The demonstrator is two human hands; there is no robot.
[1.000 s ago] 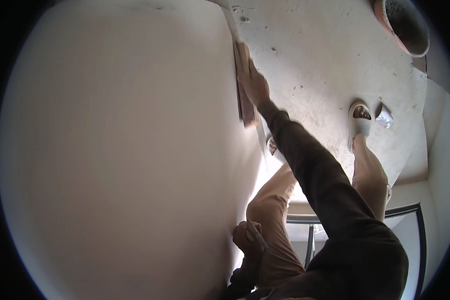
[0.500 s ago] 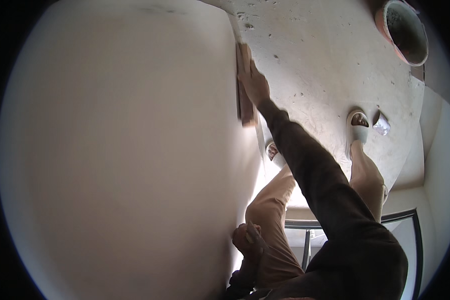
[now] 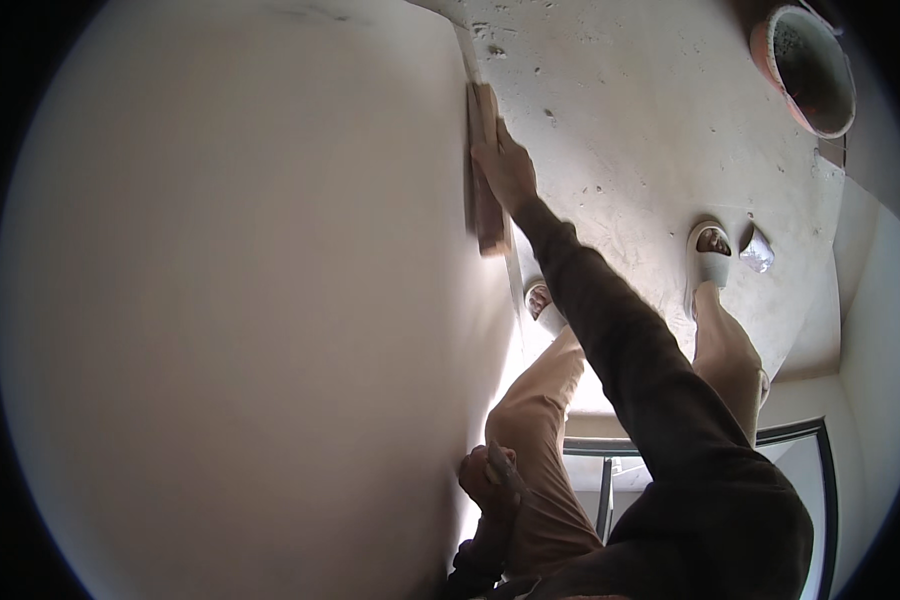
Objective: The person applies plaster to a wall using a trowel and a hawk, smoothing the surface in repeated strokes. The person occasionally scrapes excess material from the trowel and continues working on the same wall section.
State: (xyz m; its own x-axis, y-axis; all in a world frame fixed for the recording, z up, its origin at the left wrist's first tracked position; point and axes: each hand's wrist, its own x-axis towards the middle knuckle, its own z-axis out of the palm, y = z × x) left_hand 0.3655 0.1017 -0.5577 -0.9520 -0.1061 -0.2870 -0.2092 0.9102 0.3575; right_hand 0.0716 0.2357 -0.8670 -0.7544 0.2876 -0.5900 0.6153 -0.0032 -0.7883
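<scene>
My right hand (image 3: 508,172) is closed on a long wooden float (image 3: 491,232), its fingers stretched along the back. The float's face lies against the smooth plastered wall (image 3: 240,300), close to where the wall meets the floor. Low in the picture, beside my bent leg, my left hand (image 3: 490,482) is closed around a small tool (image 3: 497,462) with a slim, pale part showing. The rest of that tool is hidden by the fingers, so its kind is unclear. My left hand is near the wall's lower part; whether it touches the wall I cannot tell.
A round bucket (image 3: 805,75) with grey residue inside stands at the far right. A silvery cup-shaped thing (image 3: 757,248) lies by my right slipper (image 3: 710,255). Crumbs of plaster dot the floor (image 3: 630,130). Behind me is a dark-framed opening (image 3: 820,450).
The view has shifted slightly. My right hand and the float stay against the wall with barely any movement, and my left hand keeps its grip, turned a little.
</scene>
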